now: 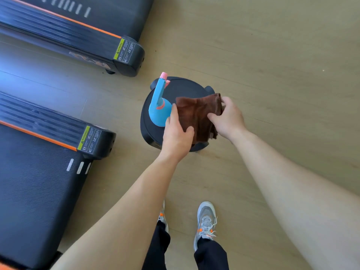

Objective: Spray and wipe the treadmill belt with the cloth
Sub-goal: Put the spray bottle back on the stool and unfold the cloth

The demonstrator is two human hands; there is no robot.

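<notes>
The left hand (pixel 176 131) grasps the cloth (pixel 196 115) by its left edge, thumb on top. The right hand (pixel 227 117) pinches the cloth's right edge with curled fingers. The cloth, brown and folded, lies over the right half of a round black stand (pixel 175 88) and reaches its right edge. The bottle (pixel 157 106), blue with a pink nozzle, stands at the stand's left edge, just beside the left hand's fingers; whether they touch is unclear. The belt (pixel 33 201) lies well to the left on the floor (pixel 253 55), with a second treadmill (pixel 78 41) beyond it.

The step looks like gathering the cloth before spraying. It would go best to pass the cloth into one hand, folded as a flat pad, so the other is free for the bottle. Lift it clear of the bottle so as not to tip it off the edge.
</notes>
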